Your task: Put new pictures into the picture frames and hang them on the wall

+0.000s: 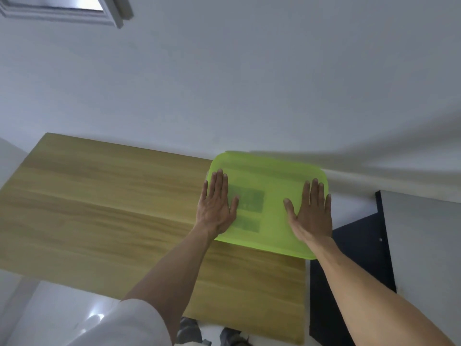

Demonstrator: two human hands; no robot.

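A translucent green plastic box lid (269,176) lies flat at the far right end of the wooden table (99,208), against the white wall. Dark rectangular shapes show faintly through it. My left hand (215,203) presses flat on its left part with straight fingers. My right hand (311,211) lies flat on its right part, fingers straight and pointing at the wall. A silver picture frame (64,11) hangs on the wall at the top left, only partly in view.
A black panel or shelf (359,258) stands right of the table, beside a white surface (424,245). The glossy white floor (62,308) shows at the bottom left. My feet (189,330) are under the table's near edge.
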